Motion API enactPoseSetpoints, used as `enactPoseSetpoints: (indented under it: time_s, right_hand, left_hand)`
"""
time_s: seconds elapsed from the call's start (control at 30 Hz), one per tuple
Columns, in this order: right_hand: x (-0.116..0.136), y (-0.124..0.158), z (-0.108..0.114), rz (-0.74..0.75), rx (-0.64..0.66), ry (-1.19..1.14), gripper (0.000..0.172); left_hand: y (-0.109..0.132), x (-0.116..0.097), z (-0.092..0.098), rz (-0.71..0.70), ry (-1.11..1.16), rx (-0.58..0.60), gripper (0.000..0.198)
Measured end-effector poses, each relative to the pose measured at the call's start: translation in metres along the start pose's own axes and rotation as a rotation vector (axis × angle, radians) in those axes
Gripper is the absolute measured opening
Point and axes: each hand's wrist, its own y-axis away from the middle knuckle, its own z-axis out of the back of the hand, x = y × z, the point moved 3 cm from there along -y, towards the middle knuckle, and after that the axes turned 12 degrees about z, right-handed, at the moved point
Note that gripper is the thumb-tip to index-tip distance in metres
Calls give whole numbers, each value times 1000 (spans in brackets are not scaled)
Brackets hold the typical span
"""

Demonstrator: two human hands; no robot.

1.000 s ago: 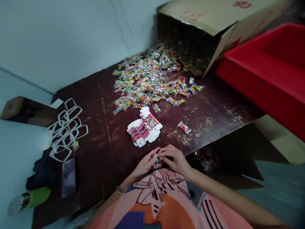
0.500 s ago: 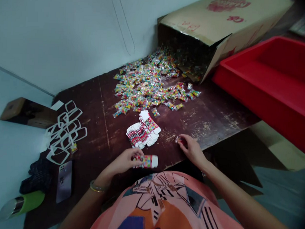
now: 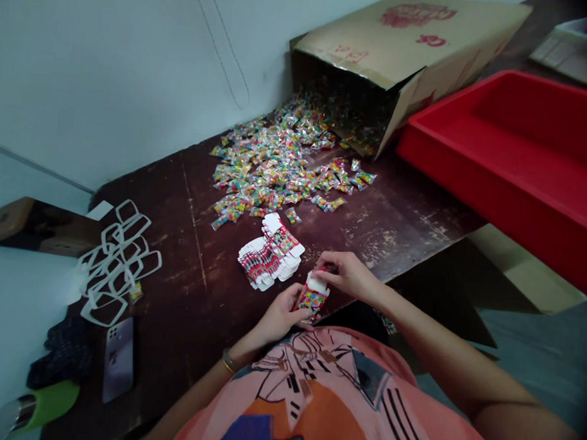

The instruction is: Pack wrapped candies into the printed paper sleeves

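Note:
My left hand is closed round a small printed paper box, held upright near the table's front edge. At the box's open top, my right hand pinches a small candy packet that is mostly hidden by the fingers. A stack of flat, unfolded printed boxes lies just beyond my hands. Farther back, a heap of several colourful candy packets spills from a tipped cardboard carton.
A red plastic tray stands at the right. On the dark wooden table, white card cut-outs lie at the left, with a phone, a dark glove and a green bottle near the front left corner.
My right hand picked up the lone packet from the table and brought it back to the box. My left hand turned the box from lying sideways to upright.

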Motion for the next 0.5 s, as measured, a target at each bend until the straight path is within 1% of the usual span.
enactPoseSetpoints:
  time_s: [0.07,0.13,0.2,0.27,0.33,0.43,0.5]
  right_hand:
    - [7,-3,3,72,58,62,24]
    - [15,-5,3,145,77,171,27]
    - [20,-5,-2,203,121,274,30]
    - [21,-2,-10,222,158,293,30]
    - [21,3,-16,204,120,241,26]
    - [22,14,-20,174,-57,230,18]
    - [24,20,-26,199,-74,224,17]
  left_hand:
    - [-1,0,-3,20,-9,27,43]
    - [-2,0,-4,17,-2,16,49]
    - [-3,0,-5,3,11,-3,54]
    - [-4,1,-5,-8,18,-18,55]
    - [-4,2,-5,-14,41,-21,54]
    - [-2,2,-2,-30,91,-45,58]
    - [-2,1,0,-45,88,-73,60]
